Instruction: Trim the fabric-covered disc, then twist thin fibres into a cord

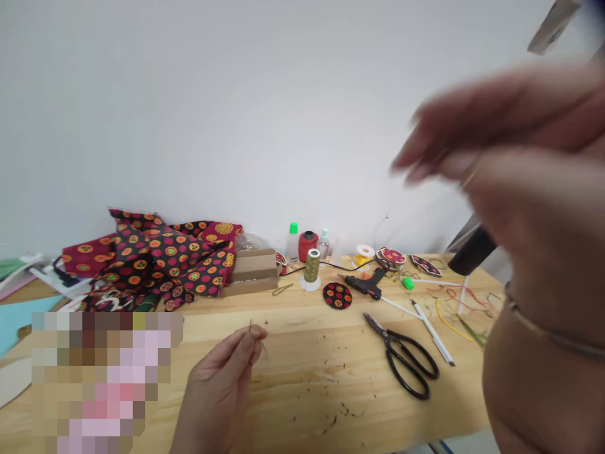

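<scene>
Low in the middle of the head view, my left hand (224,372) is closed, thumb and fingertips pinching a thin olive thread (250,325) whose short ends stick out. My right hand (515,139) is raised close to the camera at the upper right, smeared by motion. Its fingers look drawn together, but what they hold, if anything, does not show. Below it lie black-handled scissors (401,356) on the wooden table (283,391). A spool of olive thread (312,266) stands behind my left hand, and a round patterned fabric piece (337,295) lies flat beside it.
Patterned fabric (165,252) is heaped at the left beside a cardboard box (250,271). A black glue gun (368,284), small bottles (293,243), a red thread cone (307,246) and a white pen (432,331) lie along the back and right. Dark scraps dot the tabletop.
</scene>
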{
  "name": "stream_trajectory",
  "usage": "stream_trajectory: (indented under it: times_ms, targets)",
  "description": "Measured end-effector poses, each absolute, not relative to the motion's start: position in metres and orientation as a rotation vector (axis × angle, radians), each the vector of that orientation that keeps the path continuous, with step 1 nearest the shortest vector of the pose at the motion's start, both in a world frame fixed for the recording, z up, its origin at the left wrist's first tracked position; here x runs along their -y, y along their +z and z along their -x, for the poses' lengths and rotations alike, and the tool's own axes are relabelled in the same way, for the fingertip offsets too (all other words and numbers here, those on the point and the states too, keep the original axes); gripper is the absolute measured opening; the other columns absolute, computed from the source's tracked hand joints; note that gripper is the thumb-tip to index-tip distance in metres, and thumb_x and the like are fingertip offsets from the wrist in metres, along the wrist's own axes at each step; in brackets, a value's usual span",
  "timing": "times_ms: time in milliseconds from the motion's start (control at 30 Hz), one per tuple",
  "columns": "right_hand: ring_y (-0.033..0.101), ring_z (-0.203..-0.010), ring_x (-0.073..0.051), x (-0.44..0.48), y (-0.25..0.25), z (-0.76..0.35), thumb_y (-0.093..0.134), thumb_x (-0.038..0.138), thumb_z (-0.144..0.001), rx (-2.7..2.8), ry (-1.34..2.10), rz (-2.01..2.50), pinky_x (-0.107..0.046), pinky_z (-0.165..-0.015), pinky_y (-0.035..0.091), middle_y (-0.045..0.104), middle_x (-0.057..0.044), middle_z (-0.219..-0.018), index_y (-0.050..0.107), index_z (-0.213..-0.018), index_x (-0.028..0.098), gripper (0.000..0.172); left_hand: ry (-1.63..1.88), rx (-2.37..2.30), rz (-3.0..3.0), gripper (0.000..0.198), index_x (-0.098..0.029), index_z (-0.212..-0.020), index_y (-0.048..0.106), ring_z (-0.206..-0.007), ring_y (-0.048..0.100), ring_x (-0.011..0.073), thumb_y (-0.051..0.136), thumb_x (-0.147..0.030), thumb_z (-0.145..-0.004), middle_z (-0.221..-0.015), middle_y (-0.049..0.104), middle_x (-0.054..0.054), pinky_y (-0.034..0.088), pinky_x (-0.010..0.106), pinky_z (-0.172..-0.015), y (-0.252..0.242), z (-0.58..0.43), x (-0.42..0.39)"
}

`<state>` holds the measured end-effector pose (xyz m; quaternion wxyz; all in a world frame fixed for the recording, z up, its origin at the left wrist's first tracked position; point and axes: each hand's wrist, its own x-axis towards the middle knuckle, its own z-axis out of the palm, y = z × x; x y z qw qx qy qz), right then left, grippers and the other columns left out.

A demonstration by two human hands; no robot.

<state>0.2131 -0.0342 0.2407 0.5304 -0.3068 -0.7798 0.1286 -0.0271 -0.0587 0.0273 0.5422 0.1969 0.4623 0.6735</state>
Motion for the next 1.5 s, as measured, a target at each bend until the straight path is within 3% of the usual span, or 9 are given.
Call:
stream_trajectory:
  times_ms: [67, 167, 233, 300, 433, 667, 1133, 1367, 1500]
  targets:
    - [0.062, -0.076, -0.012, 0.043, 0.209, -0.206, 0.048, 0.000, -0.076, 2.311, 0.415, 0.811, -0.022, -0.065, 0.048, 0.067, -0.001, -0.092, 0.064, -0.104, 0.024, 0.040, 1.577, -1.099, -0.543, 0.029, -0.016, -0.071, 0.075, -0.062, 0.052, 0.0074, 0.083, -0.033, -0.050, -0.072, 0.069, 0.001, 0.046, 0.012, -0.060, 0.027, 0.027, 0.058]
    - [0.060, -0.073, -0.015, 0.043, 0.152, -0.196, 0.058, 0.011, -0.074, 2.698, 0.615, 0.954, -0.026, -0.064, 0.044, 0.065, -0.004, -0.105, 0.068, -0.098, 0.024, 0.029, 1.535, -1.131, -0.619, 0.026, -0.017, -0.073, 0.075, -0.065, 0.050, 0.0083, 0.081, -0.034, -0.055, -0.074, 0.069, 0.001, 0.043, 0.014, -0.062, 0.025, 0.024, 0.057]
    - [0.058, -0.070, -0.014, 0.040, 0.116, -0.191, 0.055, 0.016, -0.079, 2.551, 0.683, 1.126, -0.026, -0.064, 0.042, 0.067, -0.004, -0.084, 0.070, -0.079, 0.019, 0.016, 1.512, -1.152, -0.667, 0.024, -0.017, -0.074, 0.075, -0.067, 0.050, 0.0096, 0.079, -0.035, -0.058, -0.075, 0.069, 0.001, 0.042, 0.016, -0.064, 0.026, 0.021, 0.058]
    - [0.050, -0.056, -0.011, 0.036, 0.088, -0.186, 0.054, 0.028, -0.082, 2.226, 0.818, 1.285, -0.024, -0.052, 0.037, 0.059, -0.001, -0.060, 0.067, -0.068, 0.017, 0.022, 1.486, -1.161, -0.730, 0.023, -0.018, -0.075, 0.075, -0.069, 0.050, 0.0112, 0.077, -0.036, -0.061, -0.077, 0.070, 0.001, 0.041, 0.019, -0.067, 0.028, 0.016, 0.058]
    - [0.047, -0.057, -0.011, 0.033, 0.059, -0.169, 0.062, 0.035, -0.075, 1.669, 1.107, 1.206, -0.023, -0.054, 0.037, 0.057, 0.000, -0.060, 0.067, -0.066, 0.015, 0.022, 1.409, -1.165, -0.878, 0.019, -0.019, -0.074, 0.074, -0.073, 0.052, 0.0143, 0.072, -0.036, -0.067, -0.076, 0.069, 0.002, 0.039, 0.023, -0.072, 0.032, 0.007, 0.059]
    - [0.059, -0.069, -0.014, 0.032, 0.051, -0.147, 0.074, 0.029, -0.062, 1.243, 1.474, 0.990, -0.029, -0.072, 0.045, 0.065, -0.001, -0.070, 0.073, -0.077, 0.019, 0.018, 1.312, -1.067, -0.995, 0.015, -0.024, -0.083, 0.076, -0.082, 0.058, 0.0169, 0.067, -0.031, -0.073, -0.079, 0.071, 0.001, 0.041, 0.025, -0.080, 0.035, -0.006, 0.063]
    - [0.049, -0.057, -0.011, 0.029, 0.060, -0.150, 0.065, 0.022, -0.067, 1.376, 1.414, 1.027, -0.025, -0.059, 0.039, 0.057, 0.002, -0.055, 0.061, -0.059, 0.015, 0.011, 1.164, -1.117, -1.148, 0.015, -0.022, -0.078, 0.077, -0.082, 0.062, 0.0218, 0.067, -0.032, -0.072, -0.078, 0.073, 0.004, 0.043, 0.030, -0.082, 0.043, -0.009, 0.057]
    - [0.046, -0.057, -0.010, 0.025, 0.065, -0.152, 0.066, 0.022, -0.069, 1.494, 1.226, 1.041, -0.024, -0.057, 0.037, 0.055, 0.002, -0.058, 0.062, -0.059, 0.016, 0.012, 1.220, -1.090, -1.181, 0.013, -0.023, -0.079, 0.077, -0.116, 0.045, 0.0249, 0.070, -0.030, -0.069, -0.124, 0.055, 0.007, 0.036, 0.030, -0.094, 0.045, -0.005, 0.046]
    - [0.059, -0.077, -0.015, 0.021, 0.057, -0.150, 0.059, 0.032, -0.079, 1.390, 1.277, 0.890, -0.031, -0.077, 0.045, 0.067, -0.003, -0.077, 0.070, -0.074, 0.018, 0.019, 1.267, -1.056, -1.012, 0.011, -0.022, -0.073, 0.076, -0.127, 0.032, 0.0272, 0.071, -0.029, -0.067, -0.137, 0.043, 0.004, 0.037, 0.030, -0.091, 0.047, -0.007, 0.042]
